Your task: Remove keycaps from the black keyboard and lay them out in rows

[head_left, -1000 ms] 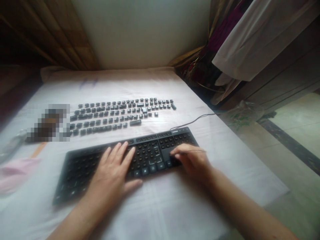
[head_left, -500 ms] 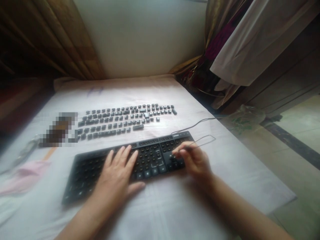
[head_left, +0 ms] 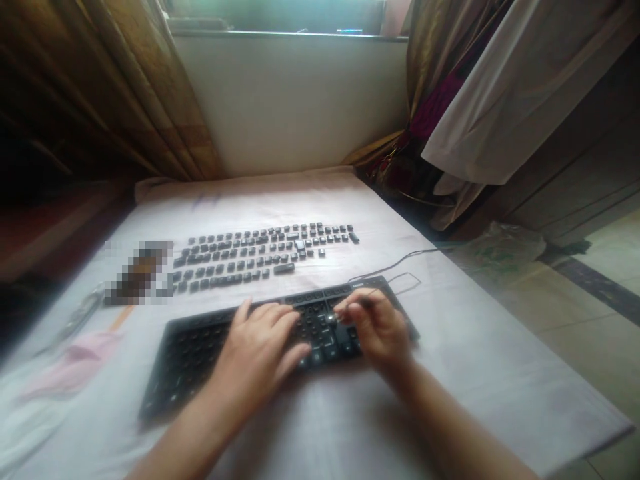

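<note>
A black keyboard (head_left: 195, 350) lies at a slant on the white-covered table, most of its keycaps off and a few larger keys still along its near right edge. My left hand (head_left: 263, 340) rests on its middle, fingers spread and holding nothing. Above the right part, my right hand (head_left: 383, 330) is closed around what looks like a wire keycap puller (head_left: 409, 274), whose thin loop sticks out behind the fingers. A small shiny dark piece (head_left: 331, 320), perhaps a keycap, shows at the fingertips; the fingers partly hide the tool's working end.
Loose keycaps (head_left: 243, 252) lie in several rows beyond the keyboard. Left of them are a pixelated object (head_left: 140, 273) and a pink cloth (head_left: 80, 360). The keyboard's cable (head_left: 385, 263) runs off the right table edge. Curtains and hanging cloth (head_left: 480, 100) frame the far side.
The view has tilted up, showing the window sill. My right hand has moved left across the keyboard, from the number pad towards the main keys. My left hand's fingers have drawn in slightly.
</note>
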`<state>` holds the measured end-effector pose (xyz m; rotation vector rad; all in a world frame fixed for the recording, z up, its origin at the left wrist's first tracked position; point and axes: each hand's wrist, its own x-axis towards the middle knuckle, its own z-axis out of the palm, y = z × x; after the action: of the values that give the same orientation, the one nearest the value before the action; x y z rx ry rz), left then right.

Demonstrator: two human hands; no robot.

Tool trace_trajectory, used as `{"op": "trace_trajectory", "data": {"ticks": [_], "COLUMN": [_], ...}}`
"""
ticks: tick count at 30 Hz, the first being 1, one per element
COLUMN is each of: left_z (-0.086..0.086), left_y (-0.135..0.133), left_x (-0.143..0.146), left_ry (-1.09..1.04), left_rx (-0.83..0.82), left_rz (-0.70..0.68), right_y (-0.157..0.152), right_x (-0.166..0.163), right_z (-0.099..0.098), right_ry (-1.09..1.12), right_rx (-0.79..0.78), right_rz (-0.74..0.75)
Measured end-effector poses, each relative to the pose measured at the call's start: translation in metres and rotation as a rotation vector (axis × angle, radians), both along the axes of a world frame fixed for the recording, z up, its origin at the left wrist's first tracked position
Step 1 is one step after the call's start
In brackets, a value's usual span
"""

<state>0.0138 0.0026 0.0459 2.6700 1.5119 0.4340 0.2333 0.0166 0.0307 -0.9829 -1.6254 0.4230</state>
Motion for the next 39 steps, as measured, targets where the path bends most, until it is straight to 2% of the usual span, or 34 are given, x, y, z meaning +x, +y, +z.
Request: {"op": "trace_trajectory", "data": {"ticks": [6, 10, 16, 23, 30, 34, 39], "left_z": [-0.012, -0.019, -0.014, -0.011, -0.004, -0.005, -0.006], "left_y": [0.003, 0.000, 0.000, -0.001, 0.001, 0.003, 0.008], "left_x": [0.022, 0.027, 0.026, 0.024, 0.020, 0.016, 0.009], "left_ry": [-0.277, -0.393, -0.535, -0.522, -0.521, -0.563, -0.656], "left_rx": [-0.040, -0.078, -0.198, -0.374, -0.533, -0.526, -0.531], "left_rz": [-0.053, -0.068, -0.028, 0.003, 0.015, 0.052, 0.102], "right_y": [-0.001, -0.006, -0.014, -0.014, -0.012, -0.011, -0.009], "right_x": [0.001, -0.004, -0.009, -0.006, -0.006, -0.002, 0.009], "right_z": [-0.019, -0.012, -0.002, -0.006, -0.001, -0.002, -0.007], "right_ry": [0.029, 0.013, -0.031, -0.061, -0.053, -0.041, -0.006], "right_rx": [0.001, 0.055, 0.081, 0.103, 0.116, 0.128, 0.063], "right_rz": [-0.028, 0.040, 0.162, 0.155, 0.123, 0.059, -0.023]}}
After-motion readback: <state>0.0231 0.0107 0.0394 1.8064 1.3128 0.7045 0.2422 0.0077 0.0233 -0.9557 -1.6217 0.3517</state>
